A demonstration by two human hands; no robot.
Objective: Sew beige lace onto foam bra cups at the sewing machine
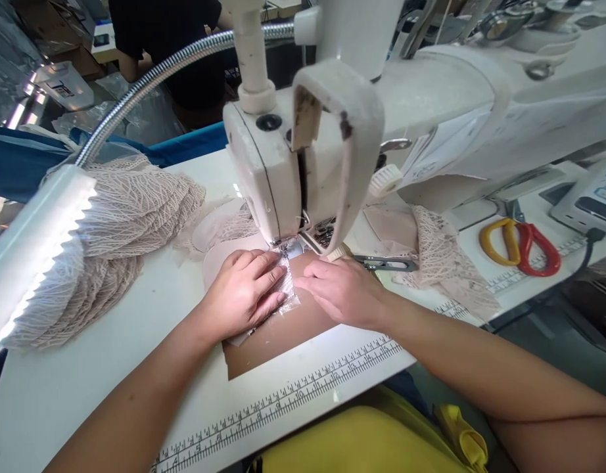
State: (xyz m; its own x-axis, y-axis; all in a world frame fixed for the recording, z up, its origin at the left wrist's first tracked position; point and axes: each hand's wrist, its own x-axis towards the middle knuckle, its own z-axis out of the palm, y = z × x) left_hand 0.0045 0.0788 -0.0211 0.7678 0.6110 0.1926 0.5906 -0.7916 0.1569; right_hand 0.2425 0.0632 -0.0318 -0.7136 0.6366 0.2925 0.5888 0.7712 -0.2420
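The shiny whitish strip [289, 289] lies on the brown sheet [278, 345], its far end at the presser foot [284, 251] of the sewing machine [263, 167]. The left hand [248, 286] rests flat over the strip, its grip released; the right hand [345, 289] curls at the strip's right edge, and whether its grip pinches anything I cannot tell. Light, even pressure from the left fingers should prevent puckers, while the right ones ought to keep the edge straight and clear of the needle. The machine's head hides part of the work. At left, 2 overlapping stacks of lace pieces [140, 203] crowd the worktop [169, 374] beneath the lamp [31, 256]; at right, loose lace [438, 246] could snag the forearm, with scissors [520, 246] beyond it.
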